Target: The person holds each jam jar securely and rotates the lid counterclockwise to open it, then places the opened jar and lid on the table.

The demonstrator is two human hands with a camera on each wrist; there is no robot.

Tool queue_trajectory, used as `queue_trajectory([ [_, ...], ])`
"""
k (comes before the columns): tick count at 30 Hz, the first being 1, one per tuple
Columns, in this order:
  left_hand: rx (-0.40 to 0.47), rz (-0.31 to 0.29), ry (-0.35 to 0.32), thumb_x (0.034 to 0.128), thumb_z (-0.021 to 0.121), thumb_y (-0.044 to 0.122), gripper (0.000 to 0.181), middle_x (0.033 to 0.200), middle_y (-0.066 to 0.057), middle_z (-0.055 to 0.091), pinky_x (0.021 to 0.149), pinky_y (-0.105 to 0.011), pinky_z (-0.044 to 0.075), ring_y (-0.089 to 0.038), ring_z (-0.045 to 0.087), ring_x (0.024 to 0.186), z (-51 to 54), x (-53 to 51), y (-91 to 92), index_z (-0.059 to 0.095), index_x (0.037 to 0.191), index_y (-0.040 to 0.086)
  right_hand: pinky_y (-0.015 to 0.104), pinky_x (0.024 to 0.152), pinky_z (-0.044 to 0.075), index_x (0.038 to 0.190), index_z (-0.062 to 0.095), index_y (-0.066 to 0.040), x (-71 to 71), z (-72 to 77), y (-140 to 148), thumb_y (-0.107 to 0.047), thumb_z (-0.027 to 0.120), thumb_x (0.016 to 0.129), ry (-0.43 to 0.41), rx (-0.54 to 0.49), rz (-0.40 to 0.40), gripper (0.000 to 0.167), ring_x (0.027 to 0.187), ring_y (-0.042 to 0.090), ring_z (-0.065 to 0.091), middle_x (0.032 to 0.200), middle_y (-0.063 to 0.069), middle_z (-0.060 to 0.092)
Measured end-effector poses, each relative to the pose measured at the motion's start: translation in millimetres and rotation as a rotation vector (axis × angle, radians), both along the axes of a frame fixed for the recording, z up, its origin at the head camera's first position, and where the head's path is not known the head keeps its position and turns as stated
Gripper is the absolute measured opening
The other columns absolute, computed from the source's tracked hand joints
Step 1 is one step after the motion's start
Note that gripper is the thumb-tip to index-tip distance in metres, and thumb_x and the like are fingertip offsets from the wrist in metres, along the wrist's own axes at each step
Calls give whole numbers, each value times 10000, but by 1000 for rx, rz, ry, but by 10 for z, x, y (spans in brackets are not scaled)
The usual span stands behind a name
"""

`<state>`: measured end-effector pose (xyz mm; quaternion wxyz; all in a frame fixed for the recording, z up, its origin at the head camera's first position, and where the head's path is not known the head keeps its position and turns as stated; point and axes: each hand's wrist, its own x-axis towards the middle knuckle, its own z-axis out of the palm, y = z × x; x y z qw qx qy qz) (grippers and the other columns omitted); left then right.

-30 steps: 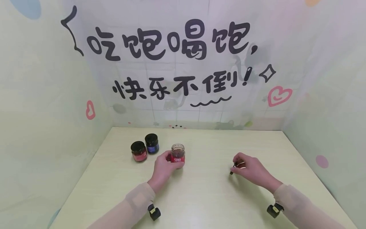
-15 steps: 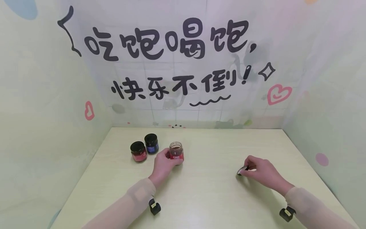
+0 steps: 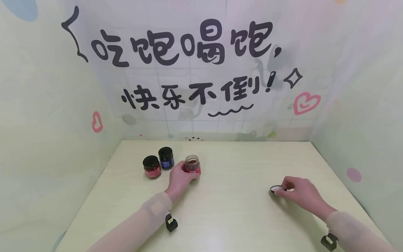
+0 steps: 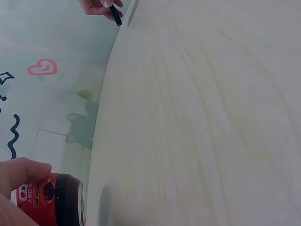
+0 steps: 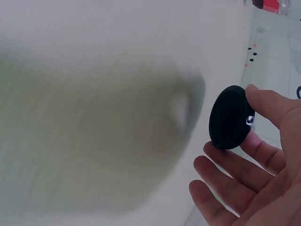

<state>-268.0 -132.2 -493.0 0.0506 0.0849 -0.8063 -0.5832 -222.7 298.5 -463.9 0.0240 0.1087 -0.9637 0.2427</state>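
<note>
An uncapped glass jar with a red label (image 3: 192, 165) stands near the middle of the table; my left hand (image 3: 181, 181) grips it from the left side, thumb across its front. In the left wrist view the red label (image 4: 38, 200) shows beside my thumb. Off to the right, my right hand (image 3: 303, 194) pinches a round lid (image 3: 276, 189) by its edge, its pale inner side facing up. The right wrist view shows the lid's black outer face (image 5: 230, 117) between thumb and fingers of my right hand (image 5: 263, 160), above the table.
Two jars with black lids stand close together left of my left hand: one with a pink-red label (image 3: 152, 168), one with a blue label (image 3: 166, 159). The pale table (image 3: 230, 217) is bounded by printed fabric walls (image 3: 217, 129) at the back and sides.
My right hand has moved right and slightly nearer with the lid, which has tilted so its inner side shows. My left hand and the gripped jar have shifted slightly left in the head view.
</note>
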Motion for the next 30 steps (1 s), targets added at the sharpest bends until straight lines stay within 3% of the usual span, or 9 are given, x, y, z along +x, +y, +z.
queue_trajectory([
  [5,-5,15,0,693,883,85,550,1147,-116,705,982,-440,498,-276,645,1089,8,-73,61,652,1192,53,296,580,401,713,578,-261,78,-2,128,-545,794,803,-43,47,-44,368,709,149,554,935,-12,732],
  [8,-7,17,7,690,882,82,539,1130,-116,709,970,-440,505,-273,651,1069,3,-108,83,656,1179,48,290,558,384,706,586,-263,114,-23,200,-540,795,801,-62,72,-57,360,655,142,502,902,-33,714],
  [15,-34,8,20,676,887,80,572,1132,-112,707,968,-441,506,-273,650,1072,-58,-163,89,654,1197,44,277,525,357,711,593,-251,212,-59,352,-527,812,781,-89,103,-70,360,620,128,476,729,-109,624],
  [20,-46,16,21,678,888,73,563,1129,-113,706,964,-442,508,-273,651,1066,-99,-192,55,651,1187,42,268,532,342,714,591,-262,271,-103,460,-527,814,778,-83,121,-80,353,622,112,455,710,-125,597],
  [30,-39,-1,24,689,884,77,589,1162,-120,698,983,-439,496,-277,639,1100,-53,-246,20,644,1227,44,272,494,282,735,586,-276,362,-97,678,-602,785,772,-34,160,-136,383,563,125,374,639,-71,509],
])
